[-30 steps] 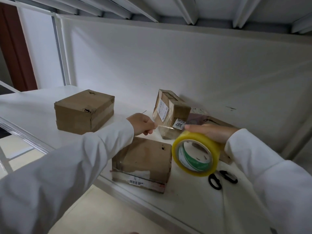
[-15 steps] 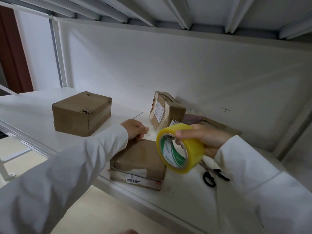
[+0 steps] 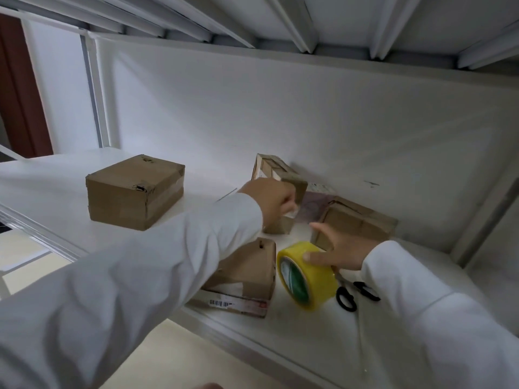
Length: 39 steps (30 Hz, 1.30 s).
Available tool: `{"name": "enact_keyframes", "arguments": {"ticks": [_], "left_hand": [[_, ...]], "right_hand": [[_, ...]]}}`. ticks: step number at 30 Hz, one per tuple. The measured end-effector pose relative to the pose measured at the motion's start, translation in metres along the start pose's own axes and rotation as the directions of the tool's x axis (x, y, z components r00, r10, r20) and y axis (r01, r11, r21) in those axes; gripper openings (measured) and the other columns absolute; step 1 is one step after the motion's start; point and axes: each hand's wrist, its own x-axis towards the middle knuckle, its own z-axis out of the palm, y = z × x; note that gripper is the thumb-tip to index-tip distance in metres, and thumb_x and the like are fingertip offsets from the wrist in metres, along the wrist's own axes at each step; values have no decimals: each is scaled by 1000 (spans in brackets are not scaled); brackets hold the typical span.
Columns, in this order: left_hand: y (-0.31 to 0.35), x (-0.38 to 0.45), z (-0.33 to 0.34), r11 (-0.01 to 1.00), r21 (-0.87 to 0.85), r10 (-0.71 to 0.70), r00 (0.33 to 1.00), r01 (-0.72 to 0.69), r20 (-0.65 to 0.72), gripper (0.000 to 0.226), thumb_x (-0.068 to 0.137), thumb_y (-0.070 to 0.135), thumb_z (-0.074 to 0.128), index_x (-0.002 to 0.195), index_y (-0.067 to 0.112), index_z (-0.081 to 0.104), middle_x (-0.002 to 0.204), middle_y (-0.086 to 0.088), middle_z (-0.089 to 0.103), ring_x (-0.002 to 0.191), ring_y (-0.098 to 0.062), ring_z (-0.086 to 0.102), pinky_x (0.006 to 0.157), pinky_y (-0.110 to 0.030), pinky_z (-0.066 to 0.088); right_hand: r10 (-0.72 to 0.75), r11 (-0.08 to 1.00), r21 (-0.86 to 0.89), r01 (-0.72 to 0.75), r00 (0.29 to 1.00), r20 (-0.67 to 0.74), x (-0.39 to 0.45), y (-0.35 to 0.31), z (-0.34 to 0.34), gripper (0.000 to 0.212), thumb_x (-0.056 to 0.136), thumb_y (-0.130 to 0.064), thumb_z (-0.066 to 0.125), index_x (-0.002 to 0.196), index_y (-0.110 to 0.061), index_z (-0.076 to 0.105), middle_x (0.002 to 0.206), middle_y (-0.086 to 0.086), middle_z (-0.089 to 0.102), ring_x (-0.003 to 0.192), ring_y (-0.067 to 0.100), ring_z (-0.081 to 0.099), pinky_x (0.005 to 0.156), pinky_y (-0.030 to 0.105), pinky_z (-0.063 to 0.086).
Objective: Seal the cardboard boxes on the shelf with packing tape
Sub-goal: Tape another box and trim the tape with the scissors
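Several brown cardboard boxes sit on the white shelf (image 3: 53, 178). A small upright box (image 3: 276, 168) leans near the back wall, and my left hand (image 3: 271, 199) is curled against its front, gripping it. A flat box (image 3: 248, 272) with a barcode label lies at the front edge, partly under my left sleeve. The yellow tape roll (image 3: 307, 277) stands on edge on the shelf just right of it. My right hand (image 3: 338, 251) hovers over the roll with fingers spread, only the thumb touching it. Another box (image 3: 358, 220) lies behind that hand.
A larger taped box (image 3: 134, 192) stands apart at the left. Black-handled scissors (image 3: 352, 296) lie on the shelf right of the tape roll. The white back wall is close behind the boxes, and the upper shelf's ribs run overhead. The shelf's front lip (image 3: 252, 341) drops to the floor.
My right hand lowered the tape roll from the air onto the shelf and spread its fingers. My left hand moved back from the front box to the small upright box.
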Motion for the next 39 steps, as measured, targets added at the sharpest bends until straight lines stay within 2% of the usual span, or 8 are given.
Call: {"name": "enact_keyframes", "arguments": {"ticks": [6, 14, 17, 24, 29, 33, 37, 39], "left_hand": [[23, 1, -1, 963, 233, 159, 983, -134, -90, 21, 98, 34, 42, 105, 21, 58, 103, 1, 62, 96, -20, 57, 69, -29, 34], [-20, -15, 16, 962, 144, -237, 971, 232, 20, 77, 87, 63, 46, 148, 24, 20, 120, -1, 63, 108, -24, 59, 83, -34, 45], [-43, -20, 11, 835, -58, -518, 818, 547, 249, 113, 79, 67, 55, 149, 11, -14, 149, -13, 36, 131, -30, 42, 103, -39, 37], [-97, -60, 30, 269, -243, -580, 358, 932, 732, 77, 72, 66, 64, 124, 10, 49, 107, -13, 60, 93, -29, 60, 72, -37, 50], [-90, -70, 45, 36, -477, -409, 448, 878, 795, 79, 52, 55, 74, 116, 10, 59, 105, -10, 62, 88, -24, 60, 70, -30, 51], [-86, -73, 48, 114, -606, -361, 601, 787, 713, 78, 65, 58, 70, 131, 23, 49, 132, -2, 48, 126, -24, 43, 107, -49, 29], [-68, -70, 58, -65, -813, -367, 743, 579, 559, 62, 70, 38, 75, 125, 30, 49, 125, -3, 53, 104, -23, 58, 76, -36, 54], [-59, -66, 62, 53, -886, -466, 796, 460, 386, 87, 58, 41, 76, 136, 28, 39, 125, -2, 50, 101, -23, 58, 79, -32, 52]], "right_hand": [[-98, 943, 292, 161, 971, -219, 18, 5, 23, 10, 96, -31, 50, 104, -37, 53, 124, 1, 50, 110, 19, 49, 91, 32, 41], [-14, 842, 524, 127, 977, -214, 22, 8, 18, 13, 94, -30, 53, 87, -28, 64, 105, 4, 59, 98, 27, 56, 87, 39, 47], [45, 852, 511, 117, 955, -293, 21, 17, 16, 8, 95, -27, 53, 96, -25, 60, 103, 2, 58, 92, 19, 54, 82, 31, 43], [159, 763, 630, 142, 904, -396, 12, 24, 34, 19, 89, -37, 61, 98, -21, 59, 95, 3, 63, 78, 16, 56, 62, 26, 41], [57, 798, 585, 145, 948, -313, 22, 0, 54, 30, 81, -38, 70, 97, -32, 46, 117, 0, 52, 107, 23, 53, 93, 39, 45], [154, 742, 659, 123, 926, -346, 29, 2, 55, 46, 81, -39, 70, 116, -33, 41, 123, 3, 48, 113, 28, 50, 100, 45, 42], [249, 692, 716, 89, 902, -353, 28, 6, 56, 60, 81, -43, 68, 130, -29, 37, 120, 5, 49, 110, 30, 52, 100, 48, 43], [281, 666, 741, 86, 892, -356, 27, 9, 55, 56, 81, -43, 68, 126, -29, 38, 119, 6, 50, 107, 30, 53, 98, 48, 44]]}}
